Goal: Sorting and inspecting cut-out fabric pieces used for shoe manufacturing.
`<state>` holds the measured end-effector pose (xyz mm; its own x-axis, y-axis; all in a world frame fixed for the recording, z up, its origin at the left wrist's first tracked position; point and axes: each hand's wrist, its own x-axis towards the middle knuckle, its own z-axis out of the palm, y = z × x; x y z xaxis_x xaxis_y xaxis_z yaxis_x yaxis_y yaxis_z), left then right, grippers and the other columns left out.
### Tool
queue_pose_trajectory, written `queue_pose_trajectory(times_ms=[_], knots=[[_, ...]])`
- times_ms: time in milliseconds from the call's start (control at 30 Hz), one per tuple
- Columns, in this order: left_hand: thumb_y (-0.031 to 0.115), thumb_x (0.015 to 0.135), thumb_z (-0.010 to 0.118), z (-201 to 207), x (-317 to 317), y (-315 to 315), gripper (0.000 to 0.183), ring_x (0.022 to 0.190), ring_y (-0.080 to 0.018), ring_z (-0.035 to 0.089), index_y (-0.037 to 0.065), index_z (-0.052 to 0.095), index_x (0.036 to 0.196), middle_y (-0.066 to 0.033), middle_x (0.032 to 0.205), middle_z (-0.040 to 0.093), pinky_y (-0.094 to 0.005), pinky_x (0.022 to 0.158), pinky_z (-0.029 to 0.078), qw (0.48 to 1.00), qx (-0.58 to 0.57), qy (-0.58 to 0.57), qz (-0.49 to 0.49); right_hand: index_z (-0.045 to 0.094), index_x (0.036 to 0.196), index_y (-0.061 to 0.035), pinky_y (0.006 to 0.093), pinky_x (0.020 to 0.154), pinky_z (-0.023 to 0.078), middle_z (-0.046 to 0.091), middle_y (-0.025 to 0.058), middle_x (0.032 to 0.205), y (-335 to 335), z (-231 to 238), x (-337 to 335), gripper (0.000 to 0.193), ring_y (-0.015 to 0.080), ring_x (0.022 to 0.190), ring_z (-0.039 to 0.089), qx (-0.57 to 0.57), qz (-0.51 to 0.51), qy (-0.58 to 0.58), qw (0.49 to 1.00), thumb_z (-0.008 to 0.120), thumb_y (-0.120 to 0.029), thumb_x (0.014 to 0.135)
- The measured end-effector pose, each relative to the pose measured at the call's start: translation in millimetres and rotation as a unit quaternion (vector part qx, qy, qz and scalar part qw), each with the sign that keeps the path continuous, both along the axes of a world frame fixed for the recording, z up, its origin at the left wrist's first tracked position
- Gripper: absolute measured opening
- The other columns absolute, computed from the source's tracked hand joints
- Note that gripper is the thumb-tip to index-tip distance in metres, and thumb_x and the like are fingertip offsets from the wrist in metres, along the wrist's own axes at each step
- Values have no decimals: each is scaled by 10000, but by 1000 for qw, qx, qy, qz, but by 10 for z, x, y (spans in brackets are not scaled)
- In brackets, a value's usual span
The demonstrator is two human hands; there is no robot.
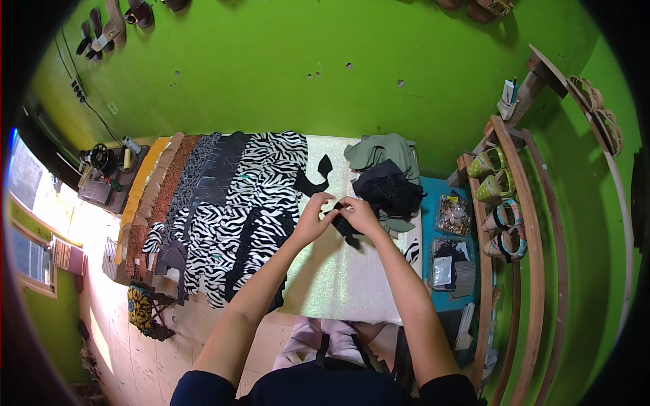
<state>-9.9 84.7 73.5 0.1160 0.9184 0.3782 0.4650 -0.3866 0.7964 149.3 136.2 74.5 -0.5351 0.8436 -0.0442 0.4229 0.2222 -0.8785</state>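
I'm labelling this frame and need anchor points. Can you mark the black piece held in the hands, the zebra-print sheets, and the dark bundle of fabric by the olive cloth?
black piece [347, 229], head view, on the part hanging below the fingers.
zebra-print sheets [271, 169], head view, on the upper striped area.
dark bundle [389, 189], head view, at its middle.

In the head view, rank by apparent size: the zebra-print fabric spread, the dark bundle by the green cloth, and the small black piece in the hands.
1. zebra-print fabric, by far the largest.
2. dark bundle, resting on the green cloth.
3. small black piece, held between left hand and right hand; partly hidden by fingers.
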Motion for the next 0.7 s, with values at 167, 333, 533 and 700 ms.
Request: queue_pose_trajectory(times_ms=[167, 333, 533, 700], knots=[[244, 726, 708, -178, -47, -270, 641, 887, -216, 592, -37, 375, 1196, -167, 977, 574, -297, 750, 476, 969, -226, -97, -10, 562, 865, -3, 256, 647, 450, 600, 62, 813, -230, -215, -147, 111, 127, 739, 565, -13, -132, 178, 975, 583, -12, 757], [193, 824, 609, -308, -199, -341, 223, 677, -70, 510, 1, 554, 923, -18, 769, 567, -213, 611, 424, 943, -302, -137, -27, 501, 913, -43, 220, 560, 451, 528, 33, 830, -467, -120, -238, 144, 104, 699, 534, -227, -225, 379, 868, 595, -49, 803], [154, 853, 546, -49, -387, -528, 148, 656, -118, 539, 19, 554, 913, -36, 750, 566, -257, 602, 443, 982, -185, -28, -10, 444, 1104, -13, 375, 869, 426, 499, 155, 1004, -736, -150, -110, 420, 269, 958, 503, 22, -325, 231, 917, 623, -56, 727], [151, 804, 557, 119, -419, -722, 123, 750, -275, 576, 76, 586, 896, -105, 788, 563, -349, 629, 469, 939, 32, 306, -157, 449, 1210, -91, 445, 1012, 253, 423, 135, 1277, -1061, -37, -157, 608, 329, 1206, 346, 185, -1, -135, 974, 661, -137, 642]])
